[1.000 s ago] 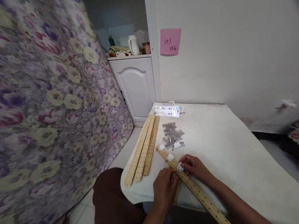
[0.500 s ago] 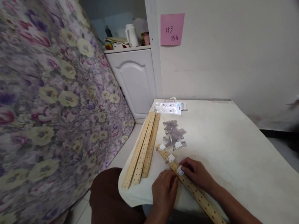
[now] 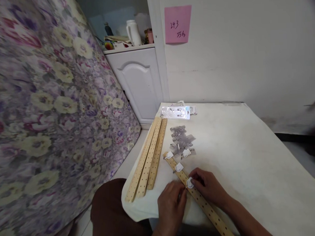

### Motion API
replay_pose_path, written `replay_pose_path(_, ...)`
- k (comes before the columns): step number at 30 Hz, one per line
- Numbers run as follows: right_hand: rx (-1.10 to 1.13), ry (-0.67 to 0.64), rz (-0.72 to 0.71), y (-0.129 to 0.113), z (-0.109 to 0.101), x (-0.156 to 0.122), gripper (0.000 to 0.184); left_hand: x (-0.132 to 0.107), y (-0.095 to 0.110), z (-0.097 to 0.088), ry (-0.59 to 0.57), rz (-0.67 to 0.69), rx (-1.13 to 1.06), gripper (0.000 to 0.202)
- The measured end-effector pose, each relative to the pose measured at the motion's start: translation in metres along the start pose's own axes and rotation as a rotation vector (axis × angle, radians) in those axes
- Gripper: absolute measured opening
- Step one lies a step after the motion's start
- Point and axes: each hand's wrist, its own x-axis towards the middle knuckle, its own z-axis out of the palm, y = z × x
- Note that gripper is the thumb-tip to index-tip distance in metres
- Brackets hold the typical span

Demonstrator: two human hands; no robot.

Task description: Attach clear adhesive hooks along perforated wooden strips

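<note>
A perforated wooden strip (image 3: 202,204) lies slantwise on the white table (image 3: 238,156), with two white hooks (image 3: 179,167) stuck on its far end. My right hand (image 3: 207,186) pinches a third white hook (image 3: 189,183) against the strip. My left hand (image 3: 172,205) rests curled on the strip's near side, pressing it down beside the hook. A heap of small clear packets with more hooks (image 3: 181,141) lies just beyond the strip.
Three more perforated wooden strips (image 3: 148,156) lie side by side along the table's left edge. A clear blister pack (image 3: 176,112) sits at the far edge. A flowered mattress (image 3: 43,101) leans at left; a white cabinet (image 3: 138,84) and a pink note (image 3: 177,24) are behind.
The view has dipped and shifted slightly. Both hands stay on the strip, the right keeping the white hook at the same spot.
</note>
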Motion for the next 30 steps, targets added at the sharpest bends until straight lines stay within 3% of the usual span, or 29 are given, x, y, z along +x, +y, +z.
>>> replay_pose_path(23, -0.061, 0.006, -0.018, 0.0007, 0.0020, -0.0020, 0.004, 0.0002, 0.0032, -0.0008, -0.003, 0.004, 0.017, 0.010)
replay_pose_path(30, -0.053, -0.004, 0.040, 0.0049, 0.0042, 0.0023, 0.005, 0.0004, 0.0045, -0.0011, 0.001, 0.004, 0.058, 0.012)
